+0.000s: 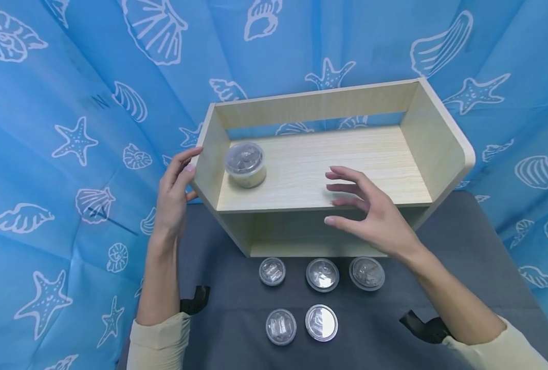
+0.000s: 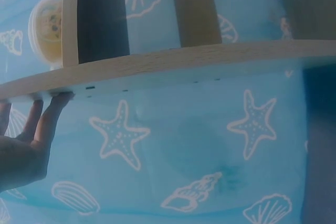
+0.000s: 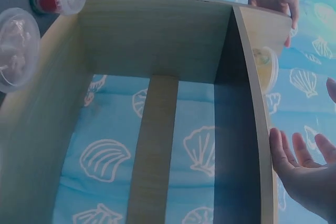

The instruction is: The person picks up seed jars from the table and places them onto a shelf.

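Left hand [image 1: 173, 192]: relaxed fingers touching shelf [image 1: 297, 169] at left side. Right hand [image 1: 371, 213]: fingers and thumb parted, near front edge. Tub [image 1: 245, 165]: between them, near left edge.

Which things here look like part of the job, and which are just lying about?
Likely the job:
wooden shelf, touched by left grip
lidded tub on its upper board
five lidded tubs in front

Likely just background:
blue shell-print curtain
dark gray cloth underneath
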Demonstrator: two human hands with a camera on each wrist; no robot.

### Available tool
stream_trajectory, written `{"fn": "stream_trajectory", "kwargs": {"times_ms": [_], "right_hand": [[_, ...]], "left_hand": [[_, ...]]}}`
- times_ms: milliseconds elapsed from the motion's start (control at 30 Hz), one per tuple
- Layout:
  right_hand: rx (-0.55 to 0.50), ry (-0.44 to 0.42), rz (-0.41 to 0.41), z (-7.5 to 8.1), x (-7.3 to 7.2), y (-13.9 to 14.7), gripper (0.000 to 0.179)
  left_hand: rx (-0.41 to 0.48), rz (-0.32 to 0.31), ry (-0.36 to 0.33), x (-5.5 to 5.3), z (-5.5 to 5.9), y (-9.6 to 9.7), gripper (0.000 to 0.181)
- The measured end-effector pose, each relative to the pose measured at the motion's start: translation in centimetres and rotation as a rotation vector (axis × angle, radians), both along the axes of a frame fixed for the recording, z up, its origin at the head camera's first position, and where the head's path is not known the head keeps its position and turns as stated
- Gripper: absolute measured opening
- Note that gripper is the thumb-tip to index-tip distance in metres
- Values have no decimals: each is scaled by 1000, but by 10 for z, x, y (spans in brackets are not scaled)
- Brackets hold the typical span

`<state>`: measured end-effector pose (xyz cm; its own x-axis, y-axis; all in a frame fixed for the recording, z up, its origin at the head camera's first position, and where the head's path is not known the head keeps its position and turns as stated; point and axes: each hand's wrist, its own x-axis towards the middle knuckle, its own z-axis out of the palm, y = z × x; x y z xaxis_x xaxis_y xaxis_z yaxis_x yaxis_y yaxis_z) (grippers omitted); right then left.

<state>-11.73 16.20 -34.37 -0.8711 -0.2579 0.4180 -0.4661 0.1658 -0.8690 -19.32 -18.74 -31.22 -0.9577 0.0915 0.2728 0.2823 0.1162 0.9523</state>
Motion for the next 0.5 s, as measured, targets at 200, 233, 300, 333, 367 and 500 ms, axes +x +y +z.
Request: {"fn": "stream_trajectory", "kwargs": {"times_ms": [200, 233, 300, 333, 367, 500], "right_hand": [[-31, 61, 4, -7, 16, 16, 85], [-34, 65, 5, -8, 17, 19, 85], [-46, 55, -1, -9, 22, 24, 84], [-51, 42, -9, -10, 24, 27, 83], [-55, 40, -13, -10, 26, 30, 82], [-61, 8, -36, -14, 34, 40, 80]], "left_hand": [[0, 4, 13, 2, 0, -1, 39], [0, 6, 16, 2, 0, -1, 39], [-2, 6, 19, 2, 0, -1, 39], [-1, 4, 18, 3, 0, -1, 39], [-2, 2, 16, 3, 0, -1, 39], [2, -20, 5, 3, 0, 0, 40]]}}
